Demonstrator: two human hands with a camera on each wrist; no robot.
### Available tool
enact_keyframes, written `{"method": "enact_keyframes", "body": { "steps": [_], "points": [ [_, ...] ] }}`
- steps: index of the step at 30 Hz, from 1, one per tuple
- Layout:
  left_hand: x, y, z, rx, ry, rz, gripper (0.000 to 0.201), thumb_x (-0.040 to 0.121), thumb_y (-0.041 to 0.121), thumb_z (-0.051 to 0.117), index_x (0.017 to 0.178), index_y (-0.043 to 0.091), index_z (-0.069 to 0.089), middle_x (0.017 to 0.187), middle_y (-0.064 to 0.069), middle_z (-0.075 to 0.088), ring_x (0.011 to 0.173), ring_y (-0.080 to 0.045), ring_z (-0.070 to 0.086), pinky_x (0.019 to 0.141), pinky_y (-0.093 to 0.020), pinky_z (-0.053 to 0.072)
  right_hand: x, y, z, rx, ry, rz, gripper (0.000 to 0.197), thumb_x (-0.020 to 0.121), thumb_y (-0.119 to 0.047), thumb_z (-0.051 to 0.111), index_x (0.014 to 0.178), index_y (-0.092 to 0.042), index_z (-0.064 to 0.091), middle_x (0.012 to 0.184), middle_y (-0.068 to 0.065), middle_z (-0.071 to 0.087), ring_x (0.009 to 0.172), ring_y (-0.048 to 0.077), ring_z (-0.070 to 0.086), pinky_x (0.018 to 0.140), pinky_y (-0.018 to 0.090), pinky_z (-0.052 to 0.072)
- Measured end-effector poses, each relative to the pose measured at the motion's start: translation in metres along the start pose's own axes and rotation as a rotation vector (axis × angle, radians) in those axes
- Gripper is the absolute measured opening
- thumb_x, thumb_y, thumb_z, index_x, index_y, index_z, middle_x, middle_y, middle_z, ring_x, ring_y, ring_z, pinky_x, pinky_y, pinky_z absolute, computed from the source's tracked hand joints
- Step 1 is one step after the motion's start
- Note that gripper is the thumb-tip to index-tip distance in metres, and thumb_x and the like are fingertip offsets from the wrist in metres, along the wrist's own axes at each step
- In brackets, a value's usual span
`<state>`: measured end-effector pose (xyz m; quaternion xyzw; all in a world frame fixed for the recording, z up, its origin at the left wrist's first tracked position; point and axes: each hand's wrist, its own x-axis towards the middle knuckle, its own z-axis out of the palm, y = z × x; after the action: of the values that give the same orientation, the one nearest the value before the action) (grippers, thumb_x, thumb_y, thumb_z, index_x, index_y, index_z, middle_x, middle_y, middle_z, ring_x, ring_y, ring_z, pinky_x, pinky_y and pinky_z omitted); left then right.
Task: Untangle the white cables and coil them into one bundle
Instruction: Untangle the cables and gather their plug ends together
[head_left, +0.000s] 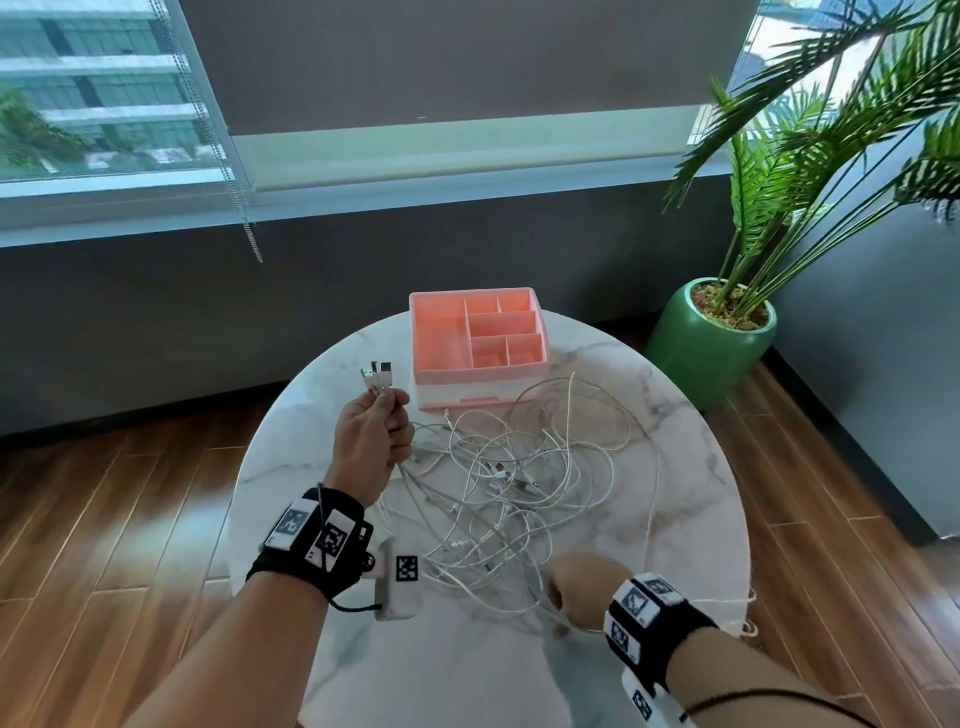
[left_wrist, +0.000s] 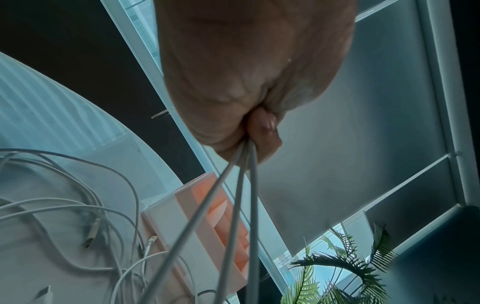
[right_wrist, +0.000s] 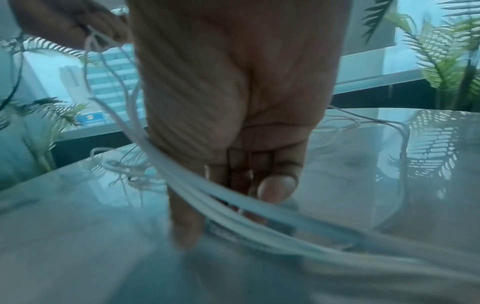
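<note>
A tangle of white cables (head_left: 511, 483) lies spread over the middle of the round marble table (head_left: 685, 457). My left hand (head_left: 371, 441) is raised over the table's left part and grips three cable ends, whose USB plugs (head_left: 377, 375) stick up above the fist. The left wrist view shows those three cables (left_wrist: 233, 205) running taut out of the closed fist. Near the table's front edge, my right hand (head_left: 574, 587) has its fingers curled around several cable strands (right_wrist: 233, 207), fingertips down at the marble.
A pink compartment organiser (head_left: 478, 338) stands at the table's far side, just behind the cables. A green-potted palm (head_left: 711, 338) stands on the wooden floor to the right. One cable loop hangs over the table's right front edge (head_left: 748, 618).
</note>
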<state>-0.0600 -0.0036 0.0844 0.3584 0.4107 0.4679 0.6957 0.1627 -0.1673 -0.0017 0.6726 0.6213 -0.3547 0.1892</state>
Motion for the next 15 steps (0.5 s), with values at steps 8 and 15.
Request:
{"method": "enact_keyframes", "body": {
  "steps": [8, 15],
  "points": [
    [-0.001, -0.001, 0.006, -0.008, -0.005, 0.038, 0.034, 0.108, 0.013, 0.034, 0.079, 0.012, 0.051, 0.054, 0.004, 0.032, 0.041, -0.007, 0.023, 0.037, -0.016, 0.019, -0.005, 0.054, -0.028, 0.239, 0.057, -0.002, 0.013, 0.071, -0.014, 0.062, 0.065, -0.022, 0.054, 0.064, -0.003, 0.057, 0.063, 0.019, 0.060, 0.053, 0.021, 0.040],
    [0.001, -0.005, 0.021, -0.031, -0.059, 0.004, 0.039, 0.109, 0.019, 0.034, 0.073, 0.014, 0.046, 0.056, -0.001, 0.033, 0.041, -0.010, 0.025, 0.038, -0.016, 0.020, -0.046, 0.065, -0.146, 0.776, 0.532, -0.078, 0.019, 0.094, -0.019, 0.065, 0.082, -0.009, 0.075, 0.047, 0.001, 0.038, 0.041, 0.015, 0.029, 0.045, 0.027, 0.026]
  ]
}}
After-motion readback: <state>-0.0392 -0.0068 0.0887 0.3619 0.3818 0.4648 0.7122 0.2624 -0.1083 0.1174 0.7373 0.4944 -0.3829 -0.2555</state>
